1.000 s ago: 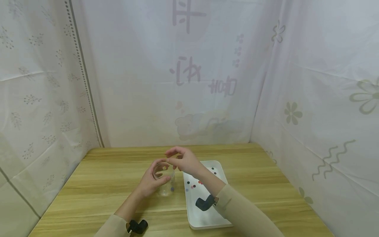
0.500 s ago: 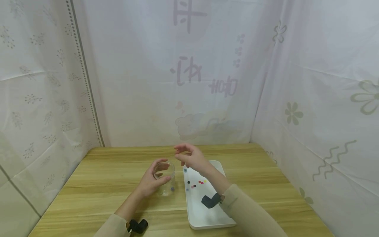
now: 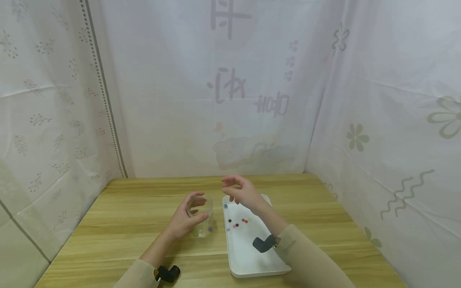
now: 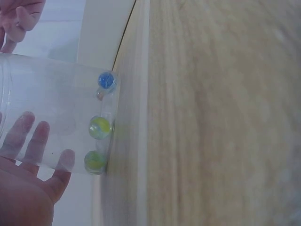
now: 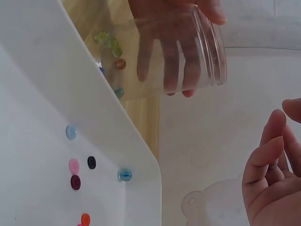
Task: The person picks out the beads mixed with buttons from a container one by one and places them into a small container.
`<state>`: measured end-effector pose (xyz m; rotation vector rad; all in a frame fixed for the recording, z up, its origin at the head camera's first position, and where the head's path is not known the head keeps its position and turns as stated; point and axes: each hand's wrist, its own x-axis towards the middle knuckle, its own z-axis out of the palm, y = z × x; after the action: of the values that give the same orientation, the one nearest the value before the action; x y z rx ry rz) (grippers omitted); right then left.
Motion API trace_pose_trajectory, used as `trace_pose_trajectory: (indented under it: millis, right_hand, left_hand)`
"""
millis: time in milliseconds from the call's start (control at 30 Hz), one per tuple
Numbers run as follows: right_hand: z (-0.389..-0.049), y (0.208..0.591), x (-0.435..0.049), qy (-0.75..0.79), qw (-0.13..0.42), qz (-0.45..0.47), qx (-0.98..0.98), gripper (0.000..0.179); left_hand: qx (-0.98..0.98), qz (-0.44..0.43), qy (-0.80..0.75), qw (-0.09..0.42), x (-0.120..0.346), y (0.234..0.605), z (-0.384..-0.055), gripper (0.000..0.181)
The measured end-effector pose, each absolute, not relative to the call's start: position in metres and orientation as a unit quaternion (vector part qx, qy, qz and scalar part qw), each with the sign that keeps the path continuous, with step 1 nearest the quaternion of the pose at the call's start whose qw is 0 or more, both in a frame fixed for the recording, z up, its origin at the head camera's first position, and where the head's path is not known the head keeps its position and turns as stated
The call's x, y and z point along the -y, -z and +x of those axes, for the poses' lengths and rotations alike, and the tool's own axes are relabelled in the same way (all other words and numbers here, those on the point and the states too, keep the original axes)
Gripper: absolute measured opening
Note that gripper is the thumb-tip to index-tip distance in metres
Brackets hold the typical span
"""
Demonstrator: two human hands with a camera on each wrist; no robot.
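A clear plastic jar (image 3: 200,224) stands upright on the table, left of the tray, with my left hand (image 3: 183,218) gripping it round the side near the rim. Several glass marbles lie on its bottom, among them a blue marble (image 4: 106,80) and a yellow-green marble (image 4: 100,127). My right hand (image 3: 243,194) hovers over the far end of the white tray (image 3: 248,256), fingers loosely bent and nothing visible between them. Inside the tray, a blue marble (image 5: 125,175) lies in the far left corner. Small buttons, such as a pink button (image 5: 74,165) and a black button (image 5: 91,162), are scattered nearby.
The wooden table (image 3: 119,224) carries both jar and tray. White patterned curtains (image 3: 173,100) enclose it at the back and sides. A red button (image 3: 246,221) and a yellow piece (image 3: 249,219) lie mid-tray, close to the right forearm.
My right hand has moved right, from above the jar's mouth to over the tray. A small yellowish thing seen inside the jar's mouth earlier no longer shows there. The left hand stays put.
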<state>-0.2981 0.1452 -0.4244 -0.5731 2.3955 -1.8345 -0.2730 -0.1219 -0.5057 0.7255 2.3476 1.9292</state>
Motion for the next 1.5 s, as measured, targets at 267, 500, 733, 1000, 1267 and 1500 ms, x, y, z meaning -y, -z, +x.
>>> trace_pose_trajectory:
  millis: [267, 500, 733, 1000, 1267, 1500]
  right_hand:
    - [-0.301, 0.435, -0.159, 0.588, 0.036, -0.17, -0.79, 0.038]
    - [-0.303, 0.445, -0.17, 0.577, 0.033, -0.159, -0.801, 0.039]
    - [-0.307, 0.454, -0.178, 0.563, 0.043, -0.14, -0.813, 0.039]
    - [-0.314, 0.463, -0.186, 0.55, 0.053, -0.127, -0.824, 0.041]
    - [-0.315, 0.467, -0.191, 0.539, 0.059, -0.106, -0.834, 0.045]
    - [-0.318, 0.473, -0.189, 0.523, 0.063, -0.092, -0.845, 0.049]
  left_hand:
    - [-0.757, 0.231, -0.611, 0.01, 0.121, 0.505, -0.273, 0.069]
    - [-0.755, 0.232, -0.613, 0.008, 0.121, 0.505, -0.273, 0.069]
    - [-0.752, 0.232, -0.617, 0.007, 0.121, 0.506, -0.272, 0.07]
    - [-0.747, 0.236, -0.621, 0.003, 0.121, 0.506, -0.273, 0.069]
    - [-0.749, 0.241, -0.617, -0.001, 0.121, 0.507, -0.273, 0.069]
    - [-0.75, 0.242, -0.616, -0.002, 0.121, 0.508, -0.274, 0.069]
